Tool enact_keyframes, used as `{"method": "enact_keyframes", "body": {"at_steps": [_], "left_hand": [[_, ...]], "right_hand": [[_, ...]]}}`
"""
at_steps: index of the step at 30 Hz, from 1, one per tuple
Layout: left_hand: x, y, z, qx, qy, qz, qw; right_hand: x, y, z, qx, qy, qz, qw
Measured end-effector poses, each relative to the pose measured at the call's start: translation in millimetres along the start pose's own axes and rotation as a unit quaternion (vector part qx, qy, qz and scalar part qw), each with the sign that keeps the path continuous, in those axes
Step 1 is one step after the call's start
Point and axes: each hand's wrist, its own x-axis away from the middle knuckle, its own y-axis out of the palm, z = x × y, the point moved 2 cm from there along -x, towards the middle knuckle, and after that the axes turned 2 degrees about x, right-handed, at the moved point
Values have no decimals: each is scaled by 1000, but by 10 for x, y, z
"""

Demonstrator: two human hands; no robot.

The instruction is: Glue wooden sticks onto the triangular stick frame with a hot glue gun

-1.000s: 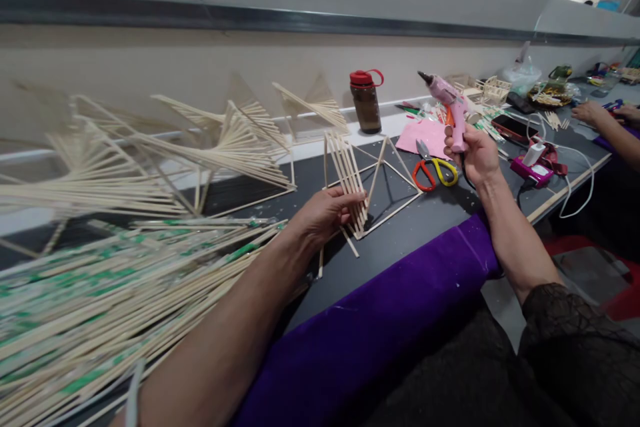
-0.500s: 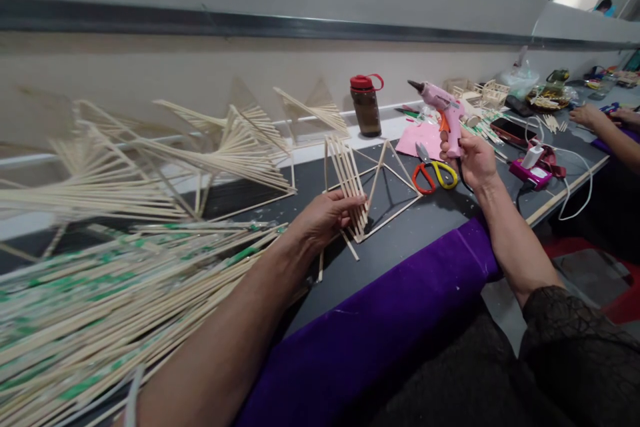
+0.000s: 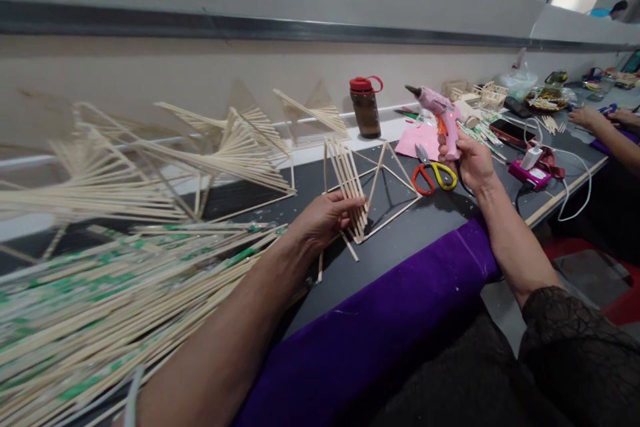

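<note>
My left hand [image 3: 334, 213] pinches several parallel wooden sticks on one side of a small stick frame [image 3: 377, 188], thumb across the sticks. The frame stands on the dark table, with triangular sides of thin pale sticks. In my right hand [image 3: 473, 159] is a pink hot glue gun [image 3: 444, 110], its black nozzle pointing up and to the left, raised above the table. Scissors [image 3: 434, 175] with one red and one yellow handle lie just below the glue gun. A pink sheet [image 3: 416, 141] is behind them.
Finished-looking twisted stick models [image 3: 220, 153] line the wall. Wrapped stick bundles [image 3: 150, 293] cover the left side. A red-lidded bottle [image 3: 366, 110] stands behind the frame. A purple power strip [image 3: 530, 175], cables and a phone [image 3: 513, 131] lie right. Another person's hands [image 3: 590, 119] are farther right.
The glue gun in my right hand has shifted very slightly left and down. My left hand stays on the sticks, and the frame keeps its place.
</note>
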Motion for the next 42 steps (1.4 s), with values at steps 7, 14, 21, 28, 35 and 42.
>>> {"method": "enact_keyframes", "body": {"at_steps": [7,14,21,28,35,42], "left_hand": [[31,38,3,1,18,-18,1000],[-3,32,-25,-8,19,-42,999],[0,39,-22,-7,22,-50,998],[42,80,4,0,17,-48,999],[41,89,2,-1,14,-53,999],[24,83,-11,-3,18,-63,998]], "right_hand": [[264,23,-79,66,-51,35,996],[659,19,70,228,8,-72,971],[728,143,137,297,24,-124,947],[778,111,195,337,0,-120,934],[912,123,229,444,-79,-97,887],[1027,301,215,524,-228,-146,808]]}}
